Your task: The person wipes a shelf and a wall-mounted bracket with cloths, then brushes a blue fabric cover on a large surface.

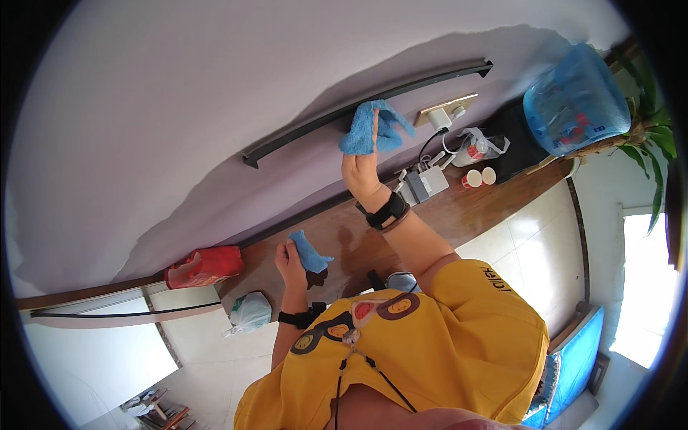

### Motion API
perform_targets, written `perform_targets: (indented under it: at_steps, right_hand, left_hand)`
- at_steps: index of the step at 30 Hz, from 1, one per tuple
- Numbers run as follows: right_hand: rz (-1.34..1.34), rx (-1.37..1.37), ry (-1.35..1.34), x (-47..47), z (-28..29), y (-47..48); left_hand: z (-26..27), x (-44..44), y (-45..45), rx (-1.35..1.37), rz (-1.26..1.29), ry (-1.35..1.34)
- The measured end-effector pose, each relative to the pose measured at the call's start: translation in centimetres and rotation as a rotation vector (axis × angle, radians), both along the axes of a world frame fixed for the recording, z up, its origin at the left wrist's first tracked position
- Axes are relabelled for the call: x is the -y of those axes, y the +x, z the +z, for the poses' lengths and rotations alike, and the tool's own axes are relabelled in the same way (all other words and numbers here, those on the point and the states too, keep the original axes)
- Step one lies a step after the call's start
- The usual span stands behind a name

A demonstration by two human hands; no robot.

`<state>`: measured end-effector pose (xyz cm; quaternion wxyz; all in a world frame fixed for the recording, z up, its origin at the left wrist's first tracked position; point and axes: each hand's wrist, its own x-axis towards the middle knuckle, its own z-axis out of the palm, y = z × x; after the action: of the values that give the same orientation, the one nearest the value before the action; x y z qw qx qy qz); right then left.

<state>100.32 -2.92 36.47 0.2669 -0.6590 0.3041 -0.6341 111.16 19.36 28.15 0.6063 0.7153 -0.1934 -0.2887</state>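
Note:
My right hand [361, 174] is raised to the wall, holding a blue cloth [368, 129] at the dark metal rail [322, 122]. The cloth is folded over the fingers, and its upper edge overlaps the rail; whether it presses on it cannot be told. Lower and to the left, my left hand [291, 263] grips another blue cloth [310, 253] between thumb and fingers, above the brown wooden tabletop [344, 242]. Both wrists wear black straps.
A wall socket plate [470, 101] with plugs, a white router [432, 181], paper cups [472, 179] and a blue water-cooler bottle [578, 102] are on the right. A red bag [207, 266] and a tied plastic bag [251, 312] lie on the left. A leafy plant [653, 134] stands far right.

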Motion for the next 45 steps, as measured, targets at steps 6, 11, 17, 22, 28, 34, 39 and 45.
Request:
perform_targets:
  at_steps: [6, 11, 17, 22, 28, 34, 39, 45]
  right_hand:
    - [-0.038, -0.023, -0.027, 0.3, -0.5, 0.4]
    - [-0.103, -0.088, -0.07, 1.1, -2.2, 0.4]
    - [-0.122, -0.172, -0.182, 2.5, -2.6, 0.4]
    - [-0.075, -0.138, -0.157, 3.2, -3.8, 0.5]
    - [-0.04, -0.076, -0.082, 3.1, -2.6, 0.3]
    - [0.169, 0.163, 0.043, 0.7, -3.3, 1.3]
    - [-0.146, 0.043, -0.126, 1.8, -3.1, -0.3]
    - [-0.267, -0.44, -0.324, 3.1, 4.4, -2.6]
  left_hand:
    - [2.2, 1.2, -0.4, 0.049, 0.054, 0.035]
    - [2.5, 1.7, -0.5, 0.076, 0.047, 0.065]
    - [1.3, 2.1, 0.2, 0.065, 0.011, 0.144]
    - [0.9, 3.0, 0.6, 0.134, 0.001, 0.136]
    - [7.8, 7.3, -0.3, 0.429, 0.058, 0.099]
    - [13.4, 11.8, 0.5, 1.242, 0.11, -0.297]
    - [14.8, 15.4, 1.4, 1.595, 0.057, -0.2]
    - [14.1, 16.4, 1.8, 1.472, 0.009, -0.302]
